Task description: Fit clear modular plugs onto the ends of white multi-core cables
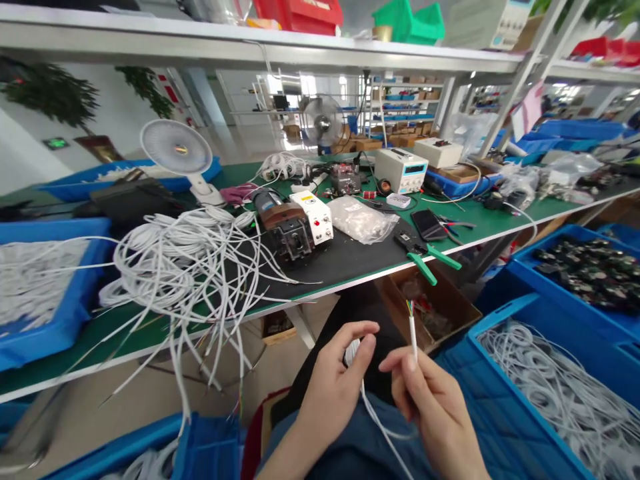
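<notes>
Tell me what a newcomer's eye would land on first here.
First the tangle of white cables sprawled over the green bench at left, spilling off its edge. Then the two hands low in the middle: the right hand pinches a white cable upright, coloured wires showing at its tip, while the left hand holds its coiled part. Blue bins of cable flank them.

Bench [350, 263] bears cables [185, 267] (white), pliers [425, 257].
</notes>
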Tool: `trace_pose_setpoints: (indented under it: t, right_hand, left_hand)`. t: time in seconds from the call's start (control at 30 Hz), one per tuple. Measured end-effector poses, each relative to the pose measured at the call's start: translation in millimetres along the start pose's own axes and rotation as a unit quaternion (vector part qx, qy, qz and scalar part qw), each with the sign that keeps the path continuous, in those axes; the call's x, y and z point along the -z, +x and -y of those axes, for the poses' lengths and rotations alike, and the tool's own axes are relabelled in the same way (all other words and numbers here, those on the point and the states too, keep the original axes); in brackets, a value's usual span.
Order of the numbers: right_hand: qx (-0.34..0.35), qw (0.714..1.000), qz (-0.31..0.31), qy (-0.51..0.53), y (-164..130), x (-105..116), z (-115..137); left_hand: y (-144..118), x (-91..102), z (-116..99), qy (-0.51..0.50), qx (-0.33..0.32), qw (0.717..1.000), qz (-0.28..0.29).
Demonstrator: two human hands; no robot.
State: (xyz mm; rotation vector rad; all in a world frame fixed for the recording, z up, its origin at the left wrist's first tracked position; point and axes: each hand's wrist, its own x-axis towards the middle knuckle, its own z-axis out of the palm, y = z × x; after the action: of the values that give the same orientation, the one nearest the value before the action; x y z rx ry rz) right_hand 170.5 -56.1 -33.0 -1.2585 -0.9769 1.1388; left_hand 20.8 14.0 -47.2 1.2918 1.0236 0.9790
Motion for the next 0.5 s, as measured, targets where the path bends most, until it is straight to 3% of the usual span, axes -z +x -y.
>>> trace_pose_setpoints:
  t: [0.1, 0.17, 0.37, 0.5]
  right_hand:
    - [-0.014, 0.998, 0.004, -0.064, -4.8, -11.4, -0.3]
    - [-0.014, 0.995, 0.021, -0.098, -7.0, -16.4, -2.3]
    - [0.042, 0.984, 0.035, -0.172, -11.6, -26.9, -13.6]
    - [0.07, 0.977, 0.007, -0.199, -14.7, -31.5, -13.6]
  left_hand:
    - [-15.4, -4.2, -32.3, -0.047, -0.019, 0.998, 0.028]
    - [-21.2, -5.4, -41.9, -0.08, -0.022, 0.996, 0.028]
    - [-24.3, -0.8, -40.2, -0.1, -0.006, 0.995, -0.026]
    - [-24.2, 2.9, -38.6, -0.17, 0.034, 0.985, -0.013]
